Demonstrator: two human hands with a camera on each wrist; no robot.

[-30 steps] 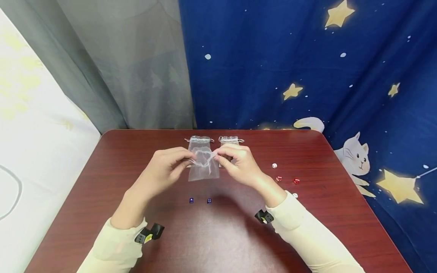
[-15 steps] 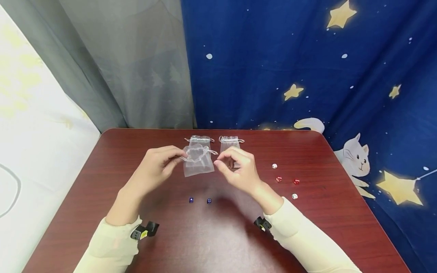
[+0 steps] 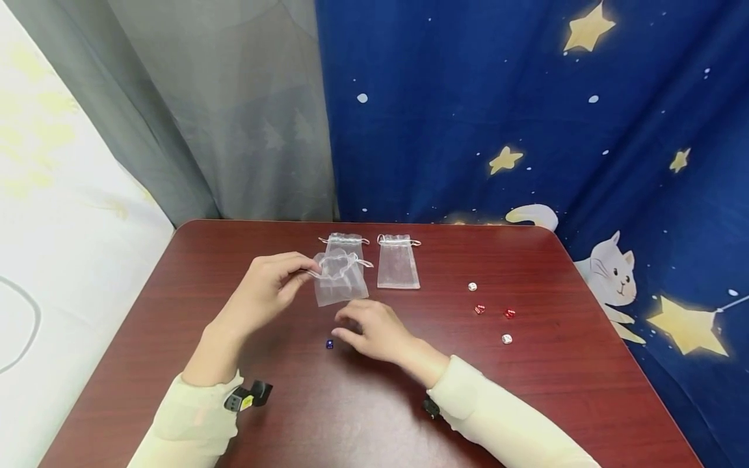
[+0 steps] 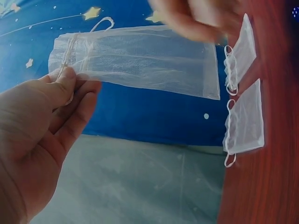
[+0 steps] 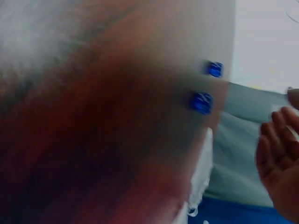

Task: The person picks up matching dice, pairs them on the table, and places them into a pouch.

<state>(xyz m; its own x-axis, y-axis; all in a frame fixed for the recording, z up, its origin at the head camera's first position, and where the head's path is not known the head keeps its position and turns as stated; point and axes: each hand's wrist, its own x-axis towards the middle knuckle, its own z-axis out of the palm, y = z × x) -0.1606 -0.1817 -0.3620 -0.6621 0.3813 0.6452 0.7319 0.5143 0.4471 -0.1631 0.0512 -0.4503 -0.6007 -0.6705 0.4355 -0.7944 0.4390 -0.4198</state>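
Note:
My left hand (image 3: 266, 289) pinches a sheer white drawstring pouch (image 3: 339, 289) near its gathered top, over the table. In the left wrist view, thumb and fingers grip the cord end of this pouch (image 4: 140, 58), and I see nothing inside. My right hand (image 3: 374, 331) hovers low over the table with loosely curved fingers, holding nothing. Just left of its fingertips lies a blue die (image 3: 329, 344). The right hand hides a second blue die in the head view, but both the nearer die (image 5: 202, 103) and the farther die (image 5: 215, 69) show in the right wrist view.
Two more sheer pouches lie flat at the back of the table (image 3: 234, 240): one (image 3: 345, 240) partly behind the held pouch, another (image 3: 399, 268) to its right. White dice (image 3: 506, 338) and red dice (image 3: 510, 313) sit on the right side. Curtains hang behind.
My right hand has let go of the pouch and moved down toward the blue dice, covering one. The left hand has shifted slightly left and still holds the pouch.

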